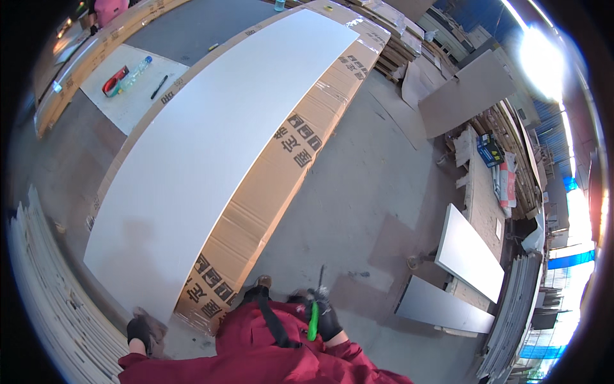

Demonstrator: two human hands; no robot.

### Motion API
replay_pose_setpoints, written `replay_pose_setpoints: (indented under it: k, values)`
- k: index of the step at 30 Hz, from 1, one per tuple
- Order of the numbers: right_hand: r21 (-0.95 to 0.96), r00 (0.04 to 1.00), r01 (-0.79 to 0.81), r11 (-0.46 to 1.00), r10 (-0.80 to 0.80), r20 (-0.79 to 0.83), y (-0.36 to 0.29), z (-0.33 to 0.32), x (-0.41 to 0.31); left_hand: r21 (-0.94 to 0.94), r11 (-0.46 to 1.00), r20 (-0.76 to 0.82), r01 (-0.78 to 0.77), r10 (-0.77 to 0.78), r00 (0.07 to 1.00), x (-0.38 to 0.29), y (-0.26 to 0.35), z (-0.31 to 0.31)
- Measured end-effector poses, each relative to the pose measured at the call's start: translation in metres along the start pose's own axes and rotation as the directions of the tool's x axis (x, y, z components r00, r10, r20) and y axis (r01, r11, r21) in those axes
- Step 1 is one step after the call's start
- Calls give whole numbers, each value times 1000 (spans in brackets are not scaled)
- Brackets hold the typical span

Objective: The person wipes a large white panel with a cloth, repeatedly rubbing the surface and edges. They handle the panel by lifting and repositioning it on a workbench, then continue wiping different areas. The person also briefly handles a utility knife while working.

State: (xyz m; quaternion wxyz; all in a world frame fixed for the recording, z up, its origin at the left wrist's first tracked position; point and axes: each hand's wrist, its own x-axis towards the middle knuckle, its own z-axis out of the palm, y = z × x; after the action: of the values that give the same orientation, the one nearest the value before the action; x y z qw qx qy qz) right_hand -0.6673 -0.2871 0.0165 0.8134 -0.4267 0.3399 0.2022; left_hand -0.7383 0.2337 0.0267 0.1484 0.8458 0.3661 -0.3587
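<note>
A long white panel lies on a long cardboard-wrapped pack that bears printed writing. At the panel's near end, my left hand in a black glove is beside the corner; a blurred brownish shape next to it hides its fingers, and I cannot tell whether it grips anything. My right hand, in a dark glove with greyish fingers, is in front of my body to the right of the pack. It is closed around a green-handled tool whose thin dark shaft points away from me.
Beyond the pack, tape, a plastic bottle and a black marker lie on a pale board. Stacked strips stand at left. At right are white boards, a leaning panel and timber piles. A person in pink is far left.
</note>
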Motion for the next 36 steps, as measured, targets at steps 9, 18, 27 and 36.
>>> replay_pose_setpoints:
  k: [9, 18, 27, 36]
  values:
    - [-190, 975, 222, 956, -221, 25, -212, -47, 100, -285, 735, -377, -614, 503, 778, -83, 348, -56]
    - [-141, 929, 337, 931, -354, -110, -447, -137, 192, -169, 896, -578, -410, 247, 778, -12, 597, -64]
    - [-254, 920, 373, 892, -392, -26, -618, -91, 333, -102, 963, -467, 248, -266, 843, 46, 686, -57]
    - [-521, 897, 419, 743, -429, 108, -777, -4, 483, -223, 866, -409, 448, -500, 763, 97, 759, -93]
